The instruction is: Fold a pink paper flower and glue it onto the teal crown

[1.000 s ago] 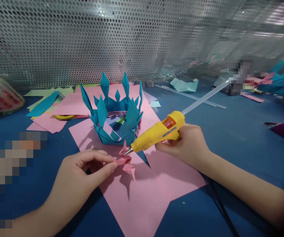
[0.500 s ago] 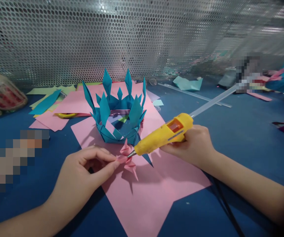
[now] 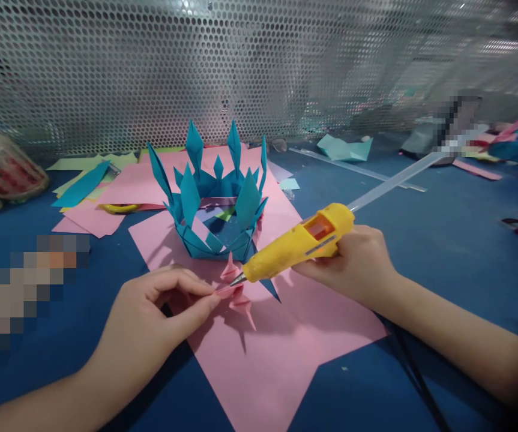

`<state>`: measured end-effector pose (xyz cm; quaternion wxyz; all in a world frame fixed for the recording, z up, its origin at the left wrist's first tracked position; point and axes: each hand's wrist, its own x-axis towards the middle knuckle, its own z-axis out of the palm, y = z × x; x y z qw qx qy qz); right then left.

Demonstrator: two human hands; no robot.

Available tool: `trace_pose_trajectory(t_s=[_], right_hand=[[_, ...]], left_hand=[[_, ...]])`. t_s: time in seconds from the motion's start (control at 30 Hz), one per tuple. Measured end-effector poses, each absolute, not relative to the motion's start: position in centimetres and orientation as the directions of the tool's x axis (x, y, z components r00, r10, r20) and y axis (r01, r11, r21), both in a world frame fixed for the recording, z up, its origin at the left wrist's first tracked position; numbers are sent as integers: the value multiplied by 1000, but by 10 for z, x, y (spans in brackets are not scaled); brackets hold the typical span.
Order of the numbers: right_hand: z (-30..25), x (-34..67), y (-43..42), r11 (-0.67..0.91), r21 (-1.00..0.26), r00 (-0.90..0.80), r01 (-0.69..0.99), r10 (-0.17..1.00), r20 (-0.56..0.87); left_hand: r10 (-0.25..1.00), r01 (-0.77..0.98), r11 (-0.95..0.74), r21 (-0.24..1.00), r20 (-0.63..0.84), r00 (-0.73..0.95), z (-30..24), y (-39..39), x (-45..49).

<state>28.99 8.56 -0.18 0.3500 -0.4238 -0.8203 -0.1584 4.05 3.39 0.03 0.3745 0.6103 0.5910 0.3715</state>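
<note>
My left hand (image 3: 159, 318) pinches a small folded pink paper piece (image 3: 236, 294) between thumb and fingers, just above a large pink sheet (image 3: 268, 354). My right hand (image 3: 353, 264) grips a yellow glue gun (image 3: 299, 243) with a clear glue stick (image 3: 398, 179) jutting from its back. The gun's metal nozzle touches the pink piece. Right behind them stands a teal folded paper crown (image 3: 213, 198) with tall spikes.
The blue table (image 3: 443, 240) carries loose pink, green and teal sheets at the back left, a yellow-handled tool (image 3: 119, 209), a clear bag (image 3: 2, 171) at far left, and paper craft pieces at far right. A perforated metal screen (image 3: 259, 66) closes the back. The gun's black cord (image 3: 416, 378) runs off at lower right.
Hardly anything has moved. The glue gun's nozzle stays at the pink piece, with small shifts of the gun and the view.
</note>
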Motion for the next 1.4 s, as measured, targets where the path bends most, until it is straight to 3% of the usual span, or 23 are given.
trace_pose_trajectory(t_s=[0.33,0.6,1.4], right_hand=[[-6,293,87,607,-8,-426,795,566,706],[-6,294,86,580,-3,-437,815,617,654],[-7,304,88,555,18,-447,832,650,615]], left_hand=[[999,447,-19,894,-1,45,-3,33,39],[998,451,7,893,-34,52,-3,33,38],[998,491,-37,871,12,54,0,32,37]])
